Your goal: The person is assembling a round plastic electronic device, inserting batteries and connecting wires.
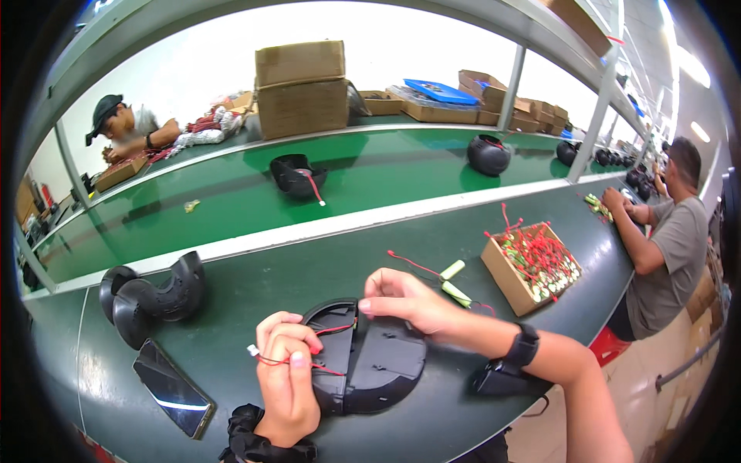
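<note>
On the green bench in front of me lies a round black plastic shell [390,359], with a straight seam across its middle and a dark inside. My left hand [289,374] is at its left side, fingers curled around a red wire [272,361] that ends in a small white connector. Another stretch of red wire crosses into the shell. My right hand [405,305] is at the shell's far edge near the seam, thumb and fingers pinched together; what they grip is hidden. Just beyond it are two light-green battery cells [455,293] with red leads.
A cardboard box [515,282] of wired cells stands at the right. Black curved shells [166,297] and a phone [174,390] lie to the left. Beyond a white rail, a green belt [370,174] carries black housings [488,156]. One person sits at right, another at far left.
</note>
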### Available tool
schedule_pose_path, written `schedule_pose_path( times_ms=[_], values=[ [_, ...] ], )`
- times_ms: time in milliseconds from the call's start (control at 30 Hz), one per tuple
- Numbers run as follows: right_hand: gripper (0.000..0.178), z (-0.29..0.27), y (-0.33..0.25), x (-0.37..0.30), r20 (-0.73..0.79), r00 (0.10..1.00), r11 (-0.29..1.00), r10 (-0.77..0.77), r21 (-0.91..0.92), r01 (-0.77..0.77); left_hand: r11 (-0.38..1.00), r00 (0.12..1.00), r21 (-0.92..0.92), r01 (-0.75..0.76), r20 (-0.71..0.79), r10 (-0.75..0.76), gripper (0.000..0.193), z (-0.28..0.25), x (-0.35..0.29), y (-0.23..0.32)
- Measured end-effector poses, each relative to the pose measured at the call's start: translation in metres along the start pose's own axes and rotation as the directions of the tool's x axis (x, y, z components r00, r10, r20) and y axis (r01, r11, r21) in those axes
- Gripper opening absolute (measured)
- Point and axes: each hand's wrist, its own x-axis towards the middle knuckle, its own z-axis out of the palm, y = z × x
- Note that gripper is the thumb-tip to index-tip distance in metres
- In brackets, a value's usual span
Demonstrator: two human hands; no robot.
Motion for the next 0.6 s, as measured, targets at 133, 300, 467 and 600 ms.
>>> schedule_pose_path(
  times_ms=[133,300,467,600],
  values=[
    [0.027,0.005,0.016,-0.003,-0.253,0.903,0.936,-0.347,-0.157,0.315,1.0,0.999,0.002,-0.005,0.048,0.005,0.017,0.008,-0.006,0.01],
    [0.035,0.014,0.009,-0.015,-0.226,0.952,0.977,-0.208,-0.102,0.189,0.997,1.0,0.073,0.015,0.018,-0.016,0.016,0.013,-0.007,0.017],
    [0.036,0.012,0.015,-0.014,-0.181,0.964,0.972,-0.194,0.099,0.214,0.996,0.999,0.074,0.045,0.02,-0.047,0.021,0.015,-0.01,0.023],
    [0.05,0.0,-0.009,-0.023,-0.167,0.977,0.976,-0.135,-0.19,0.102,0.995,0.999,0.096,0.032,0.006,-0.033,0.016,0.017,-0.011,0.023]
  ],
)
